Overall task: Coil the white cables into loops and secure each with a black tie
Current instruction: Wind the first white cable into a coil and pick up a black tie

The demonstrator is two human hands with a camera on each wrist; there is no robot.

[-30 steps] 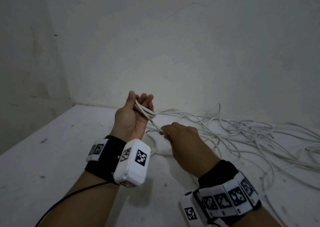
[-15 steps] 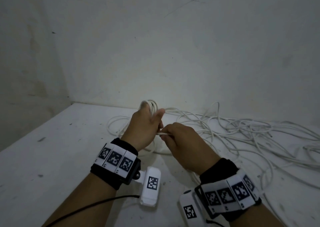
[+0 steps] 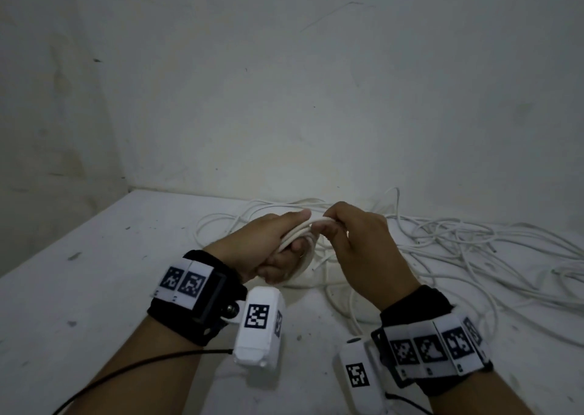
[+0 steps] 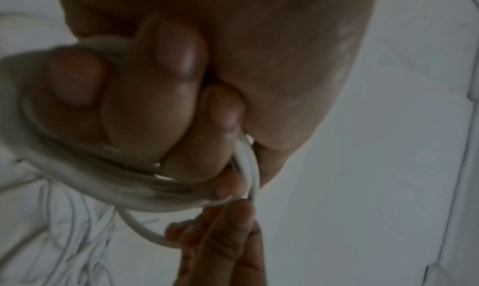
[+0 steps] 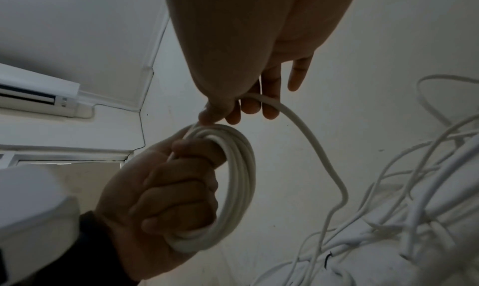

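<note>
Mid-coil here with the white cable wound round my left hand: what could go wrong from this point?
1. The coil sits wound round the left hand; a looser grip could let the turns spring apart.
2. The free strand led by the right hand runs down into the tangled cables on the table and may snag.
3. No black tie is clearly visible within reach.

black wristbands (image 3: 202, 307), white marker tags (image 3: 436, 348), white wrist cameras (image 3: 257, 326)
</note>
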